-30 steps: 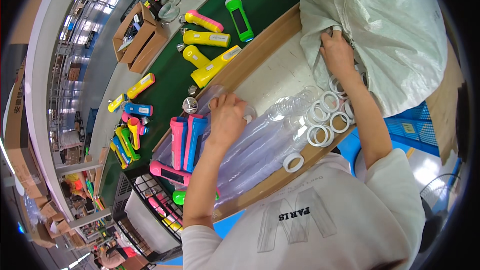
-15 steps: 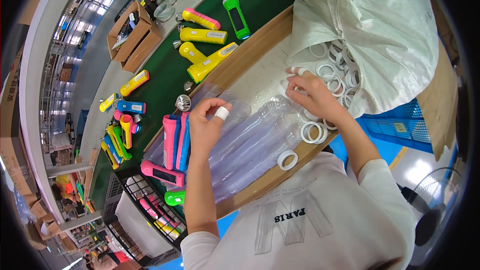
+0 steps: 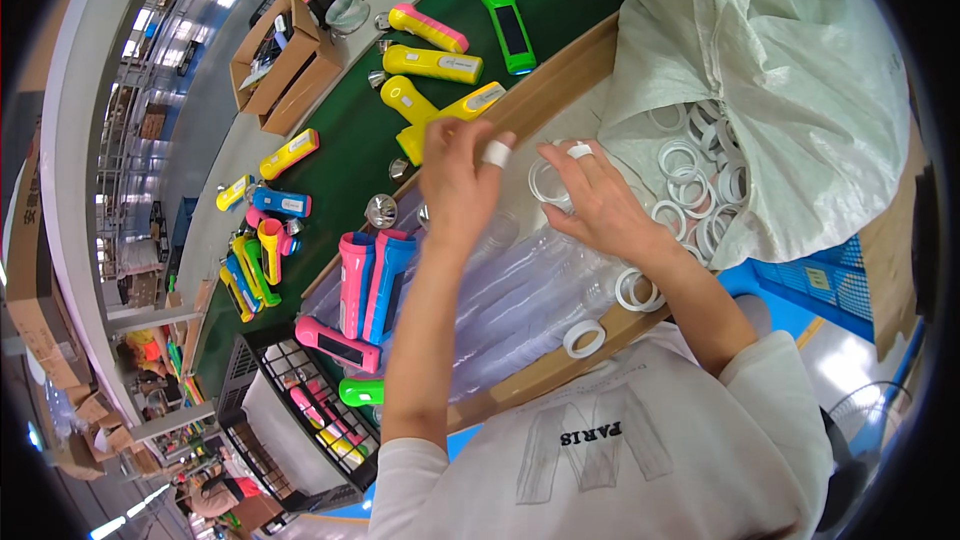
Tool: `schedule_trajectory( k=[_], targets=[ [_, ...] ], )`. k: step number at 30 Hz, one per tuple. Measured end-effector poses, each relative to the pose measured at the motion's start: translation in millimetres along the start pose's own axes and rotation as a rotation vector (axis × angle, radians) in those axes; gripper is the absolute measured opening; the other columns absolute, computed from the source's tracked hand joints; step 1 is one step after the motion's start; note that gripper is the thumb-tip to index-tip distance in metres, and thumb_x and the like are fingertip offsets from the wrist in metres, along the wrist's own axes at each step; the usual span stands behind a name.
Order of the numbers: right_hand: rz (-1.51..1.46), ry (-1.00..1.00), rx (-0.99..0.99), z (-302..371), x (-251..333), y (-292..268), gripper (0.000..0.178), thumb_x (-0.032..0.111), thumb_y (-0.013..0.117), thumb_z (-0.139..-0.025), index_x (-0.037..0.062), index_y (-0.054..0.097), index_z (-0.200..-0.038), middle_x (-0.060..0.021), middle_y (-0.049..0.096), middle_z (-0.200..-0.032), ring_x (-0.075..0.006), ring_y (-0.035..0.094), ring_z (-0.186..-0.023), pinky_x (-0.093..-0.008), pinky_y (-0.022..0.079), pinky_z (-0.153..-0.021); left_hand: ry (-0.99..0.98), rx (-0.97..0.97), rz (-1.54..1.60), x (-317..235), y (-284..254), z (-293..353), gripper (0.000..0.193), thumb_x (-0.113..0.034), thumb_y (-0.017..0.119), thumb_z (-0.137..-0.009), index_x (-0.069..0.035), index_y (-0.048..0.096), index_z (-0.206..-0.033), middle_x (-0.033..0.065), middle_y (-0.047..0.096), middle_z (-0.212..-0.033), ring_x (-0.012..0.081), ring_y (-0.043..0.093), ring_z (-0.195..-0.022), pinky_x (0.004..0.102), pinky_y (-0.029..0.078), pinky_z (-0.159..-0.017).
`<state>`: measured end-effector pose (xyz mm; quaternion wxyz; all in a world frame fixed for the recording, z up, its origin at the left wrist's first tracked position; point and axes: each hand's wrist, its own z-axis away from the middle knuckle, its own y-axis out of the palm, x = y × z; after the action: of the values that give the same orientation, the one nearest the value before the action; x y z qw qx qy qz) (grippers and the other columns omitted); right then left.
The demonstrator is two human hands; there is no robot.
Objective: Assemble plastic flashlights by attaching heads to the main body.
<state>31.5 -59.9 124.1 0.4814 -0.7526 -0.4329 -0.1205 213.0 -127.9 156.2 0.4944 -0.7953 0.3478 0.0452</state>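
Note:
My left hand [image 3: 462,180], a white wrap round one digit, hovers over the box's far edge, beside yellow flashlights [image 3: 432,62]. Its thumb stands apart from the loosely bent fingers, and nothing shows between them. Between the thumb and fingers of my right hand [image 3: 600,200], also with a wrapped finger, is a clear round lens [image 3: 547,183]. Below both hands, long clear plastic sleeves of stacked discs [image 3: 520,290] lie in the shallow cardboard box [image 3: 560,90]. Pink and blue flashlight bodies [image 3: 372,285] rest at its left end.
A white woven sack [image 3: 760,60] spills white rings [image 3: 690,180] at the right. More flashlights [image 3: 288,154] lie on the green belt [image 3: 345,155]. A black crate [image 3: 300,420] stands lower left, a small carton [image 3: 285,65] upper left, and a blue basket [image 3: 820,285] at right.
My left hand has moved up and right, toward my right hand. My right hand has shifted left, away from the rings, and now shows a clear lens in its fingers. The view has shifted slightly.

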Motion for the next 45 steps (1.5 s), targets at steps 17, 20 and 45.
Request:
schedule_trajectory(
  k=[17, 20, 45],
  targets=[
    [-0.355, 0.271, 0.14, -1.6, 3.1, 9.2, 0.07, 0.008, 0.07, -0.073, 0.0045, 0.04, -0.136, -0.0227, 0.048, -0.126, -0.0376, 0.053, -0.107, -0.0419, 0.045, -0.094, -0.503, 0.034, 1.102, -7.7, -78.9, -35.5, 0.061, -0.052, 0.06, -0.089, -0.001, 0.051, -0.121, 0.0104, 0.061, -0.102, 0.0206, 0.061, -0.092, 0.0342, 0.052, -0.084],
    [-0.47, 0.35, 0.222, -3.5, 27.3, 5.0, 0.077, 0.01, 0.07, -0.072, 0.007, 0.036, -0.14, -0.0213, 0.048, -0.126, -0.0371, 0.05, -0.116, -0.0413, 0.044, -0.096, -0.459, 0.058, 1.213, -39.7, -86.6, -19.4, 0.068, -0.058, 0.058, -0.087, -0.003, 0.047, -0.125, 0.0125, 0.059, -0.105, 0.0245, 0.061, -0.097, 0.0381, 0.052, -0.086],
    [-1.353, 0.224, -0.059, 18.7, 66.1, -13.8, 0.064, 0.019, 0.066, -0.09, 0.0066, 0.034, -0.143, -0.0072, 0.048, -0.122, -0.0157, 0.051, -0.112, -0.032, 0.044, -0.094, -0.424, -0.117, 1.248, -77.8, -69.9, 80.4, 0.053, -0.007, 0.074, -0.081, -0.006, 0.048, -0.127, 0.0178, 0.057, -0.128, 0.0255, 0.055, -0.119, 0.0393, 0.044, -0.102]
  ],
)
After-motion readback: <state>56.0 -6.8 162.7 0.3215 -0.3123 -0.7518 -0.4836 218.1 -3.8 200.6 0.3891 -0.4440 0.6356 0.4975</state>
